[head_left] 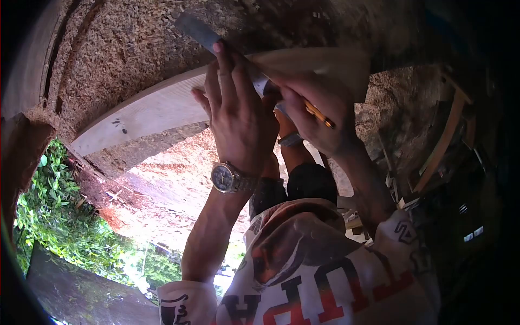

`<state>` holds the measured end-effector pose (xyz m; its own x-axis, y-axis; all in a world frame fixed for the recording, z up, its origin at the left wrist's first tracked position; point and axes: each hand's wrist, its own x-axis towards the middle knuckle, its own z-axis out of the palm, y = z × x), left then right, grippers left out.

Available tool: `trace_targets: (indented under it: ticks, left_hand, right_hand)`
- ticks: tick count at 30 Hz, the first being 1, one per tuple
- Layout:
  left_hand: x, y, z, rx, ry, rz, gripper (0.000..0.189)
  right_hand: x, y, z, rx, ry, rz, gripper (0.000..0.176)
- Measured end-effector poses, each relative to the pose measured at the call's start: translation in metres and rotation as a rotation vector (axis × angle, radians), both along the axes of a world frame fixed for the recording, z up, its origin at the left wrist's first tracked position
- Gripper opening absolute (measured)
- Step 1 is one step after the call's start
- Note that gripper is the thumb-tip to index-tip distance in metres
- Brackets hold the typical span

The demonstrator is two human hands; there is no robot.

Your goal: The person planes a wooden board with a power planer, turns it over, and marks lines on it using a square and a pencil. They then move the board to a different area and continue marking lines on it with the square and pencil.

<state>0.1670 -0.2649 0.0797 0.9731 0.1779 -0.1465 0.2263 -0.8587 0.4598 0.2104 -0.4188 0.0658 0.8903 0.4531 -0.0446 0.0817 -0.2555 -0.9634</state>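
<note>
My left hand (238,111), with a watch (223,177) on its wrist, lies over a flat metal ruler (199,33) and holds it down across a pale wooden board (157,105). Its fingers point away from me, and one fingertip rests on the ruler's edge. The part of the ruler beneath the hand is hidden. Close beside it, my right hand (317,108) is closed around a yellow pencil (318,114). The pencil's tip is hard to make out in the shadow. The board has one curved long edge and a dark knot near its left end.
Sawdust covers the ground (124,49) beyond the board. Green plants (54,189) grow at the lower left, beside a dark wooden post (21,157). Wooden strips and offcuts (441,146) lie at the right in shadow. My legs stand close behind the board.
</note>
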Motion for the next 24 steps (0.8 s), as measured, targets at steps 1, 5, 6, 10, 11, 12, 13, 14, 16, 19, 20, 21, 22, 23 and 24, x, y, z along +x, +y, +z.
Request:
trace_targets:
  ticks: [1,5,6,10,11,12,13,14,16,19,20,21,22,23,24]
  left_hand:
    - [0.001,0.0,0.001,-0.007,0.005,0.006,0.095]
    - [0.002,-0.002,0.0,0.002,0.0,0.017,0.097]
    - [0.001,-0.001,-0.002,0.004,-0.015,0.015,0.097]
    - [0.005,-0.001,0.004,0.014,-0.005,0.011,0.076]
    - [0.006,-0.001,0.007,0.014,0.005,0.015,0.066]
    - [0.006,-0.002,0.007,0.019,0.016,0.015,0.067]
    - [0.006,-0.002,0.008,0.024,0.026,0.016,0.068]
    - [0.006,-0.002,0.009,0.023,0.034,0.014,0.069]
    - [0.006,-0.002,0.009,0.015,0.032,0.017,0.07]
    - [0.003,-0.002,0.006,0.007,0.021,0.015,0.081]
    - [0.002,-0.001,0.003,0.009,0.024,0.004,0.091]
    - [0.0,0.0,0.002,0.011,0.03,-0.008,0.101]
    - [0.0,0.001,0.001,0.021,0.024,-0.019,0.096]
    - [0.0,0.0,0.002,0.013,0.03,-0.017,0.095]
    - [0.0,0.0,0.003,0.006,0.036,-0.013,0.093]
  right_hand:
    - [-0.005,-0.006,0.001,-0.002,0.034,-0.005,0.027]
    - [-0.01,-0.003,-0.004,0.01,0.044,-0.05,0.028]
    - [-0.002,0.005,-0.006,0.012,0.005,-0.05,0.028]
    - [-0.001,0.001,0.002,-0.005,0.071,-0.041,0.028]
    - [-0.006,-0.007,0.005,-0.013,0.094,-0.041,0.028]
    - [-0.011,-0.023,0.008,-0.076,0.1,0.015,0.025]
    - [-0.017,-0.031,0.012,-0.092,0.138,0.007,0.025]
    - [-0.024,-0.038,0.017,-0.107,0.176,0.0,0.024]
    - [-0.023,-0.038,0.019,-0.097,0.163,-0.015,0.023]
    - [-0.003,-0.006,0.005,-0.058,0.009,-0.026,0.022]
    - [0.004,-0.001,0.001,-0.034,-0.011,-0.014,0.023]
    - [0.009,0.003,-0.001,-0.011,-0.027,-0.003,0.023]
    - [0.01,0.003,-0.001,0.012,-0.044,0.006,0.023]
    - [0.003,-0.003,0.001,-0.02,-0.024,0.009,0.023]
    - [-0.007,-0.015,0.003,-0.051,-0.006,0.012,0.023]
